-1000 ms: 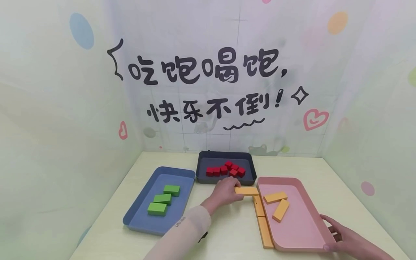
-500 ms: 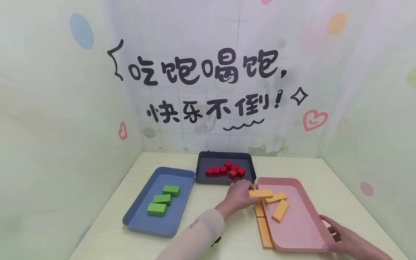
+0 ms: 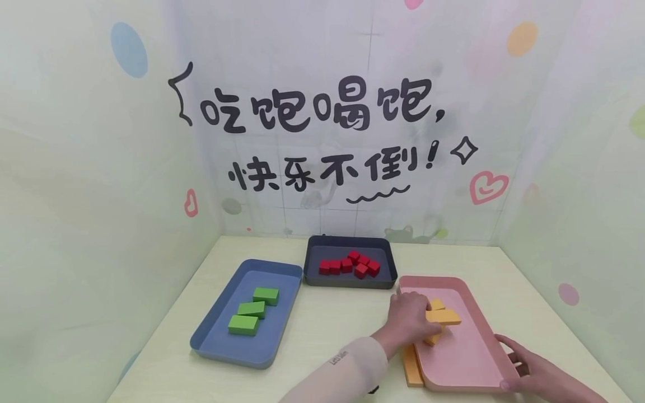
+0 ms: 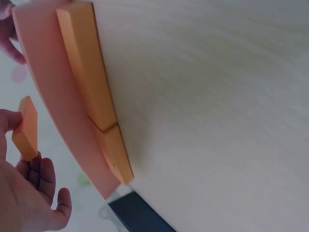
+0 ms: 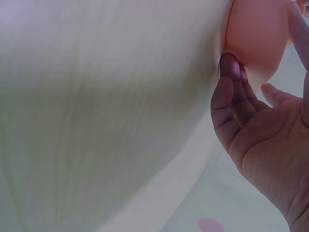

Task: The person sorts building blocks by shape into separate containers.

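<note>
My left hand [image 3: 410, 316] pinches a yellow rectangular block [image 3: 445, 317] between thumb and fingers, over the left part of the pink tray [image 3: 468, 358]. The left wrist view shows this held block [image 4: 29, 128] above the tray's wall. Two other yellow blocks lie in the tray beneath it, partly covered by the hand and the held block. My right hand [image 3: 536, 369] grips the tray's near right corner, thumb at the front and fingers along the side wall [image 5: 256, 34]. Outside the tray's left wall, two yellow blocks [image 4: 87, 63] lie end to end on the table.
A blue tray [image 3: 211, 344] with three green blocks [image 3: 244, 324] stands at the left. At the back, a dark grey tray [image 3: 312, 252] holds several red cubes [image 3: 347, 265]. Printed curtains [image 3: 282, 212] enclose the table's back and sides.
My left hand has carried the yellow block rightward and nearer, from beside the pink tray's far left corner to over its inside. The right hand stays at the tray's corner.
</note>
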Available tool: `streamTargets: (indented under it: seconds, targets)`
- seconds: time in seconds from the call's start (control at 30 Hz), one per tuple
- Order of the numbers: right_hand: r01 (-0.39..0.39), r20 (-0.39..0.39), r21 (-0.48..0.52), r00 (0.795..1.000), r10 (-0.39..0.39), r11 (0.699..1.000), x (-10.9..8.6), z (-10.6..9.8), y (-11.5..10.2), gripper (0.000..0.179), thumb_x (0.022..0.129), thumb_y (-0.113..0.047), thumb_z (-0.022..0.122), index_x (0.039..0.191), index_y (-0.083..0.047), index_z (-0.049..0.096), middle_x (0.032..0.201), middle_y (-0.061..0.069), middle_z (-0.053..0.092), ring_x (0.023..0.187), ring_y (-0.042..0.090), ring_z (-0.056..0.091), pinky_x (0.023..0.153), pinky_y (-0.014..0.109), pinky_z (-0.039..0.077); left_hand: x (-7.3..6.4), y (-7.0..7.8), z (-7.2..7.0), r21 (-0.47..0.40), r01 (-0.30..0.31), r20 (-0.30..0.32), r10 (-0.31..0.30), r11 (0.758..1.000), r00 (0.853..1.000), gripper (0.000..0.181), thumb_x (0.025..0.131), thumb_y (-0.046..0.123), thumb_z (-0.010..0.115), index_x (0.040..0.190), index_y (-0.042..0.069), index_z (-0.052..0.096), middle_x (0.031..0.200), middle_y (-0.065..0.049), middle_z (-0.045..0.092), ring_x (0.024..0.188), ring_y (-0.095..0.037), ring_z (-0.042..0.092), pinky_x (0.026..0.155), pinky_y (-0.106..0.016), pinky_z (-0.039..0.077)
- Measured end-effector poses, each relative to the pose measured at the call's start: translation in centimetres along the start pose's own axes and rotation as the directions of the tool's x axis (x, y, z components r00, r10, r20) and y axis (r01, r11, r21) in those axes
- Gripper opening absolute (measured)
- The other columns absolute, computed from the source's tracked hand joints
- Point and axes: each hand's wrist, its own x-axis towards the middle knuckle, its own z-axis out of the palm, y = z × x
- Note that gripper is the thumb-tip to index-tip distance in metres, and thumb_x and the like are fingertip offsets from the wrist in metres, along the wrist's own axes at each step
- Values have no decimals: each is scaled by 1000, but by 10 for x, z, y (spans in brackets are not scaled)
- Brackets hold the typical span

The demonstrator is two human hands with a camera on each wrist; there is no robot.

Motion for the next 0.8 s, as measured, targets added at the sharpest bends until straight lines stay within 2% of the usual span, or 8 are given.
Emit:
streamTargets:
  seconds: [0.13, 0.27, 0.37, 0.47, 0.6, 0.7, 0.8]
  targets:
    - [3, 3, -6, 1000, -3, 1000, 0, 0, 0, 77, 88, -12, 58, 143, -2, 5, 112, 17, 48, 92, 15, 57, 72, 22, 43, 2, 15, 8, 32, 10, 27, -10, 999, 1000, 29, 67, 48, 74, 72, 22, 62, 69, 15, 50, 69, -3, 45, 83, -36, 34]
    - [21, 8, 2, 1000, -22, 1000, -1, 0, -1, 76, 89, -11, 56, 143, -3, 4, 113, 18, 48, 93, 16, 57, 73, 22, 43, 2, 30, 16, 95, 20, 65, -26, 995, 998, 34, 68, 53, 72, 64, 22, 58, 62, 11, 49, 64, -8, 44, 78, -37, 35]
    - [43, 3, 0, 999, -43, 999, -2, 0, -1, 77, 88, -10, 57, 143, -3, 5, 113, 19, 49, 93, 16, 57, 73, 23, 44, 1, 41, 22, 147, 50, 83, -62, 988, 995, 42, 68, 58, 69, 57, 21, 51, 58, 7, 45, 62, -11, 41, 77, -37, 35]
    - [54, -8, -21, 998, -54, 998, -1, 0, -1, 78, 87, -12, 59, 143, -3, 6, 111, 17, 50, 92, 15, 57, 72, 22, 44, -1, 48, 27, 168, 85, 85, -101, 982, 991, 46, 68, 60, 68, 56, 20, 49, 59, 6, 43, 64, -12, 41, 81, -40, 35]
    - [54, -14, -39, 998, -55, 998, -1, 0, 0, 78, 87, -13, 60, 144, -3, 7, 110, 16, 50, 92, 14, 57, 72, 22, 43, -3, 52, 31, 185, 97, 118, -121, 978, 986, 48, 69, 64, 63, 56, 20, 51, 60, 7, 45, 72, -11, 48, 89, -44, 35]
    - [52, -11, -38, 999, -52, 998, -1, 0, 1, 78, 87, -14, 60, 144, -4, 7, 111, 16, 50, 92, 15, 57, 72, 22, 43, -3, 50, 32, 205, 71, 140, -101, 976, 985, 45, 72, 64, 61, 58, 21, 55, 63, 8, 47, 76, -10, 50, 91, -47, 35]
    - [43, -4, -28, 999, -43, 999, -1, 0, 1, 78, 87, -13, 60, 144, -3, 6, 112, 17, 49, 93, 15, 57, 72, 22, 43, -1, 45, 31, 180, 36, 129, -60, 983, 990, 34, 75, 57, 63, 67, 24, 60, 69, 10, 49, 75, -10, 49, 89, -47, 36]
